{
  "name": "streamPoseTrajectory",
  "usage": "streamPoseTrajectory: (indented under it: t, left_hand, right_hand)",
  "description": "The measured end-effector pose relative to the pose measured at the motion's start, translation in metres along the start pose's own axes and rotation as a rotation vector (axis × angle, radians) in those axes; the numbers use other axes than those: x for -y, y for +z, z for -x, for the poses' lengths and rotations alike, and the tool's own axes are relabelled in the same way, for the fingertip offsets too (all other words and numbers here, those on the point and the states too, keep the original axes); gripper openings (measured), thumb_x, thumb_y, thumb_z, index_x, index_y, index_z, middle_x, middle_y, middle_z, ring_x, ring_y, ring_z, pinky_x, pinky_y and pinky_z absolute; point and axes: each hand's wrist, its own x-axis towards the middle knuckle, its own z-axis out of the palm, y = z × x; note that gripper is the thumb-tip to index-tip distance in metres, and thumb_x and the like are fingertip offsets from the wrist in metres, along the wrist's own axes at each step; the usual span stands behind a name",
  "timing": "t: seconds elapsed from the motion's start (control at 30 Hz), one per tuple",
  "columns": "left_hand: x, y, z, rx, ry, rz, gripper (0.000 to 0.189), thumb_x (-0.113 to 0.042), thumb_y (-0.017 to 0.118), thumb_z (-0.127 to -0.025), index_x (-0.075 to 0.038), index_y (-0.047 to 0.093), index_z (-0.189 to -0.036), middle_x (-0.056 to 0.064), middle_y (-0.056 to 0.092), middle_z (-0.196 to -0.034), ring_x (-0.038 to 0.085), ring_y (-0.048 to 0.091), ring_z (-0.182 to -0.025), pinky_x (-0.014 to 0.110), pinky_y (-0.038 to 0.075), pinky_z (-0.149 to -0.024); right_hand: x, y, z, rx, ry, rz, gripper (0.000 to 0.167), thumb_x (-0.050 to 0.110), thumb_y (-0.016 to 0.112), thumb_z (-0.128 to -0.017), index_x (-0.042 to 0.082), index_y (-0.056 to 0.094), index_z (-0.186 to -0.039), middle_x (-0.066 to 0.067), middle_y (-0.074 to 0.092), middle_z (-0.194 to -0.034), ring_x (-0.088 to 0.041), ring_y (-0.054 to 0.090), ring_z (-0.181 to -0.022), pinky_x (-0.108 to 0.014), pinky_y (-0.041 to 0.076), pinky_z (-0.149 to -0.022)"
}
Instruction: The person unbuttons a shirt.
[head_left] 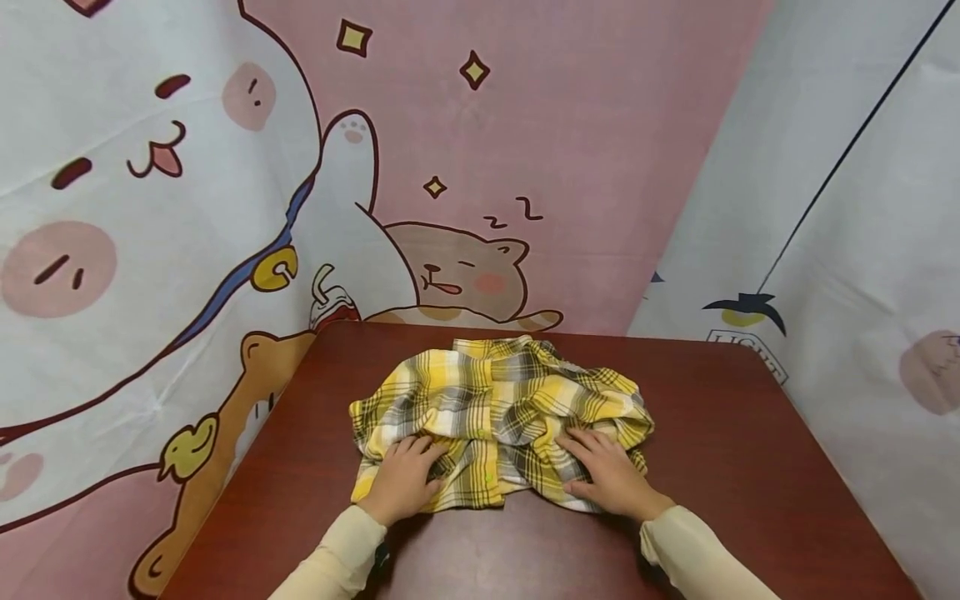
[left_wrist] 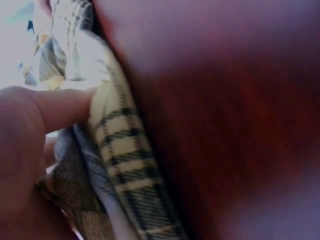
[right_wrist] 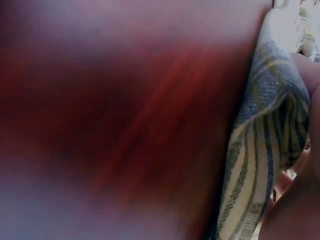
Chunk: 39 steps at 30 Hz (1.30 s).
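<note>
A yellow, grey and white plaid shirt (head_left: 457,400) lies crumpled on the dark red table, with its buttoned front strip running down the middle. My left hand (head_left: 405,479) rests on the shirt's lower left part, fingers spread over the cloth. In the left wrist view the thumb (left_wrist: 65,107) touches a fold near the shirt's edge. On the lower right part lies my right hand (head_left: 611,475), its fingers reaching over bunched fabric. The right wrist view shows a folded bit of plaid cloth (right_wrist: 265,125) beside that hand; its fingers are mostly hidden there.
The wooden table (head_left: 720,417) extends around the shirt on all sides. Behind it and at the left hangs a cloth backdrop (head_left: 585,150) printed with cartoon animals. Pale cream sleeves (head_left: 337,550) cover both forearms.
</note>
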Motion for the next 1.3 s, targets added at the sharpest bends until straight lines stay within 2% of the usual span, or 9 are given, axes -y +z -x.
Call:
streamPoseTrajectory:
  t: [0.23, 0.37, 0.53, 0.67, 0.73, 0.83, 0.93, 1.1, 1.3]
  left_hand:
    - [0.019, 0.011, -0.029, -0.026, -0.016, 0.043, 0.05, -0.033, 0.073, -0.087, -0.017, 0.06, -0.133, 0.015, 0.055, -0.133, 0.039, 0.048, -0.123, 0.056, 0.034, -0.101]
    - [0.026, 0.014, -0.042, -0.089, -0.001, 0.088, 0.051, -0.031, 0.075, -0.085, -0.016, 0.06, -0.132, 0.016, 0.056, -0.133, 0.039, 0.048, -0.123, 0.057, 0.033, -0.102]
    - [0.029, 0.013, -0.033, -0.309, -0.003, 0.118, 0.049, -0.033, 0.082, -0.078, -0.014, 0.067, -0.121, 0.012, 0.06, -0.121, 0.035, 0.052, -0.112, 0.056, 0.037, -0.094]
    - [0.031, 0.007, -0.014, -0.477, -0.154, 0.092, 0.038, -0.037, 0.086, -0.071, -0.014, 0.069, -0.096, 0.004, 0.059, -0.092, 0.029, 0.052, -0.085, 0.046, 0.039, -0.073]
    - [0.032, 0.002, -0.006, -0.452, -0.267, 0.085, 0.038, -0.041, 0.086, -0.07, -0.014, 0.064, -0.086, 0.002, 0.054, -0.082, 0.027, 0.05, -0.077, 0.043, 0.037, -0.067]
    - [0.035, -0.005, 0.004, -0.308, -0.436, 0.101, 0.047, -0.049, 0.084, -0.069, -0.012, 0.059, -0.082, 0.002, 0.052, -0.076, 0.028, 0.052, -0.074, 0.044, 0.038, -0.065]
    - [0.036, -0.009, 0.007, -0.182, -0.532, 0.106, 0.058, -0.055, 0.084, -0.066, -0.007, 0.061, -0.09, 0.007, 0.056, -0.08, 0.033, 0.056, -0.08, 0.05, 0.041, -0.068]
    - [0.036, -0.004, 0.001, -0.165, -0.483, 0.1, 0.061, -0.046, 0.083, -0.07, -0.003, 0.066, -0.109, 0.018, 0.06, -0.095, 0.039, 0.054, -0.088, 0.054, 0.042, -0.074]
    - [0.042, -0.005, -0.012, -0.368, -0.39, 0.114, 0.023, -0.02, 0.079, -0.078, -0.011, 0.076, -0.099, 0.013, 0.061, -0.09, 0.033, 0.05, -0.076, 0.049, 0.04, -0.066]
  right_hand:
    - [-0.011, 0.004, -0.023, -0.035, 0.047, 0.009, 0.074, 0.038, 0.076, -0.084, 0.016, 0.045, -0.147, -0.017, 0.041, -0.147, -0.042, 0.036, -0.132, -0.068, 0.029, -0.097]
    - [-0.015, 0.001, -0.034, -0.054, 0.083, -0.038, 0.074, 0.034, 0.076, -0.085, 0.013, 0.044, -0.148, -0.02, 0.039, -0.148, -0.043, 0.034, -0.134, -0.066, 0.029, -0.101]
    - [-0.017, -0.006, -0.025, -0.166, 0.147, -0.126, 0.065, 0.029, 0.074, -0.088, 0.004, 0.049, -0.142, -0.022, 0.046, -0.142, -0.043, 0.041, -0.129, -0.062, 0.034, -0.099]
    - [-0.019, -0.01, -0.009, -0.292, 0.215, -0.114, 0.046, 0.027, 0.076, -0.086, 0.002, 0.063, -0.123, -0.015, 0.062, -0.119, -0.035, 0.054, -0.111, -0.055, 0.042, -0.09]
    - [-0.02, -0.01, -0.002, -0.312, 0.233, -0.095, 0.038, 0.028, 0.078, -0.084, 0.004, 0.068, -0.112, -0.01, 0.065, -0.107, -0.031, 0.057, -0.102, -0.051, 0.045, -0.086]
    - [-0.023, -0.009, 0.006, -0.287, 0.241, -0.081, 0.032, 0.031, 0.079, -0.082, 0.006, 0.07, -0.101, -0.006, 0.065, -0.097, -0.028, 0.059, -0.094, -0.052, 0.042, -0.093]
    - [-0.023, -0.008, 0.01, -0.26, 0.241, -0.077, 0.033, 0.033, 0.081, -0.08, 0.006, 0.07, -0.097, -0.005, 0.064, -0.094, -0.028, 0.061, -0.093, -0.054, 0.036, -0.1]
    - [-0.021, -0.005, 0.007, -0.285, 0.201, -0.074, 0.023, 0.022, 0.083, -0.077, 0.008, 0.072, -0.092, -0.006, 0.066, -0.093, -0.031, 0.059, -0.092, -0.057, 0.04, -0.091]
    - [-0.016, -0.013, -0.008, -0.351, 0.231, -0.206, 0.009, 0.007, 0.076, -0.084, 0.008, 0.069, -0.09, -0.004, 0.067, -0.09, -0.024, 0.059, -0.082, -0.043, 0.048, -0.072]
